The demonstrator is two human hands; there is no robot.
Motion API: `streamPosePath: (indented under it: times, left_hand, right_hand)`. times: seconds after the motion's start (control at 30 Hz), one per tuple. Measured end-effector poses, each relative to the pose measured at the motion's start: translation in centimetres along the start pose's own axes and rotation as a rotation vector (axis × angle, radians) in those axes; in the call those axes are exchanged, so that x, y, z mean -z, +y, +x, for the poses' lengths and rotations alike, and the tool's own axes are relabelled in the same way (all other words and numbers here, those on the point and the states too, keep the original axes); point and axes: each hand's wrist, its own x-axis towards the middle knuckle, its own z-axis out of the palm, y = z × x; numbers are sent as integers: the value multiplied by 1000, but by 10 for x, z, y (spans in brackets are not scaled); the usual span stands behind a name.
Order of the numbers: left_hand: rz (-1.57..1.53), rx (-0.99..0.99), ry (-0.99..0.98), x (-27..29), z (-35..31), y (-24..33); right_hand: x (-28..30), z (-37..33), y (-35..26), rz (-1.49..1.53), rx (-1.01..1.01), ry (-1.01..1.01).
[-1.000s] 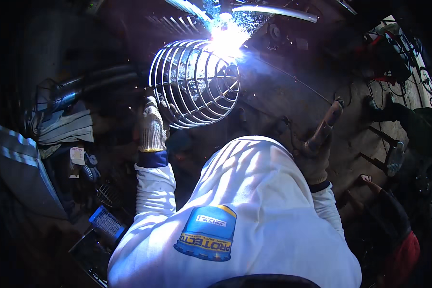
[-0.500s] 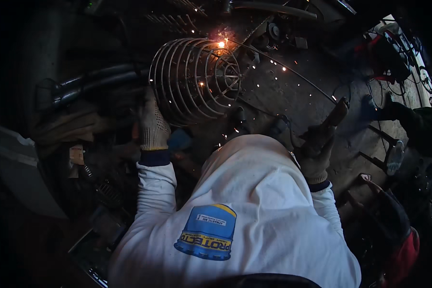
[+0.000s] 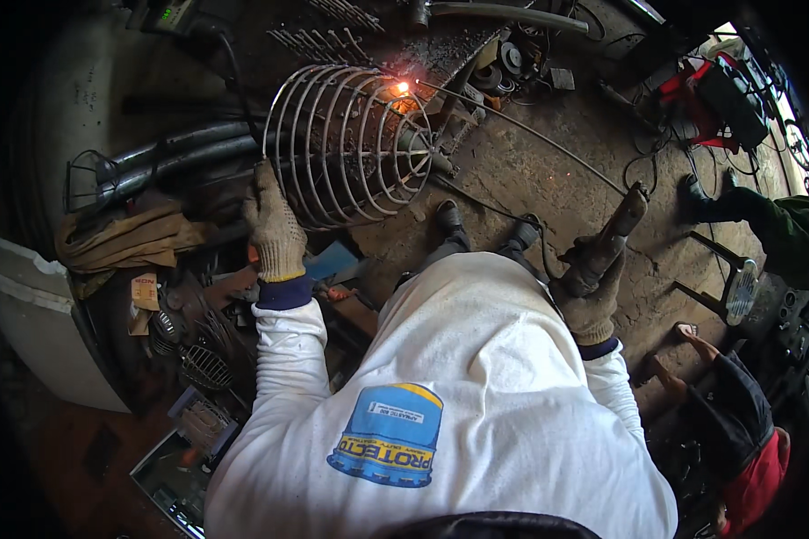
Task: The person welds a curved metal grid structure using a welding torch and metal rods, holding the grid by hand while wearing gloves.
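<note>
A round metal-bar cage (image 3: 335,144), made of several curved hoops narrowing to the right, lies on its side ahead of me. My left hand (image 3: 277,229), in a pale knitted work glove, grips its open rim at the left. My right hand (image 3: 593,305), in a darker glove, is closed around a welding electrode holder (image 3: 622,216). A long thin welding rod (image 3: 530,131) runs from the holder's jaws up and left. Its tip is just right of a glowing orange spot on the cage's upper hoops, with a small visible gap.
Thick metal pipes (image 3: 184,148) and a brown cloth (image 3: 126,238) lie left. Several rods (image 3: 319,45) are at the back. A cable trails from the holder. On the right are a co-worker's green sleeve (image 3: 786,225), a stool (image 3: 740,292), and another person in red (image 3: 755,481).
The bright arc and flying sparks have died down to a glow, and the scene looks lighter. The cage has shifted slightly left with my left hand. The rod's tip has moved slightly left.
</note>
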Motion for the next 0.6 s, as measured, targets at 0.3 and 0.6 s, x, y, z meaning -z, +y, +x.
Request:
streamPosePath:
  times: [0.3, 0.6]
  left_hand:
    - [-60, 39, -45, 2, 4, 0]
    - [-82, 132, 107, -11, 1, 1]
  right_hand:
    - [1, -1, 6, -3, -20, -30]
    - [-9, 3, 3, -22, -13, -22]
